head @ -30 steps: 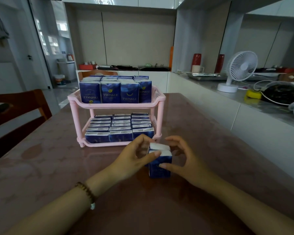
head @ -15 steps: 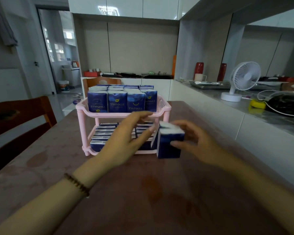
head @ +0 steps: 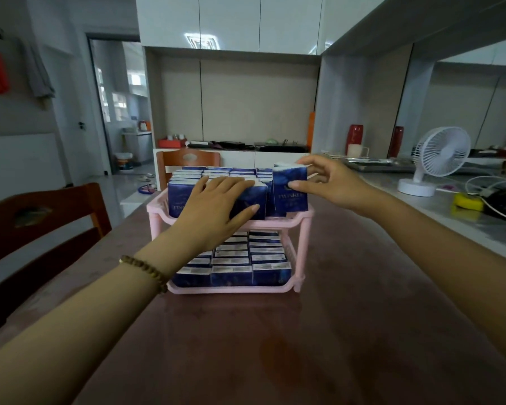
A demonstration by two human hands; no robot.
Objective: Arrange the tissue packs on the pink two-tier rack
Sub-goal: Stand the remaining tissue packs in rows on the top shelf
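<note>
The pink two-tier rack point(head: 303, 247) stands on the reddish-brown table point(head: 319, 346), both tiers filled with several dark blue tissue packs. My right hand point(head: 332, 182) grips one blue tissue pack point(head: 289, 188) upright at the front right corner of the top tier, thumb on its front face. My left hand point(head: 216, 209) lies flat with fingers spread on the front packs of the top tier point(head: 177, 197), pressing them leftward. The lower-tier packs point(head: 231, 271) lie in rows, partly hidden by my left wrist.
Wooden chairs stand at the left point(head: 41, 226) and behind the rack point(head: 187, 159). A grey counter on the right carries a white desk fan point(head: 433, 159), a yellow object point(head: 466, 201) and cables. Red vases point(head: 355, 135) stand further back.
My right hand lifted the tissue pack from the table up to the right front of the top tier. My left hand let go of it and moved onto the top-tier packs.
</note>
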